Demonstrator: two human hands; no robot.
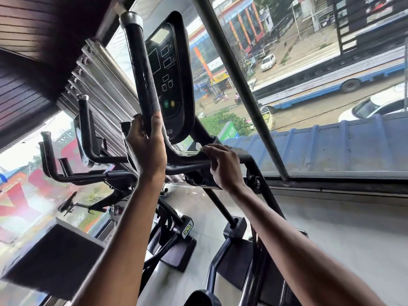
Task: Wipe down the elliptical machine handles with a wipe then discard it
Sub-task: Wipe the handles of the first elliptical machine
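Daylight from a tall window (309, 133) fills this gym corner, with a street, a bus (331, 85) and parked cars far below the glass. Only the head view is on offer, tilted and looking up along the elliptical machine.

The upright handle (141, 69) is a dark padded tube with a chrome cap at its top. It stands just in front of the console (170, 69) and leans a little to the left. The left grip (144, 146) is wrapped round the lower end of that tube, fingers curled about it from the left and the thumb side toward the console.

The right grip (223, 166) sits lower and to the right. Its fingers are bent over the crossbar (187, 167) close under the console's foot.

No wipe shows anywhere. It may be pressed under one palm, but I cannot tell which, if either.

What matters for the next stroke is the handle's long axis. It runs up and away from the left grip, so almost all the padded length lies above that hand. The left grip is plainly the nearer one and would probably slide upward toward the cap. The crossbar runs sideways under the right grip.

More handlebars (86, 129) of neighbouring machines stand off to the left.
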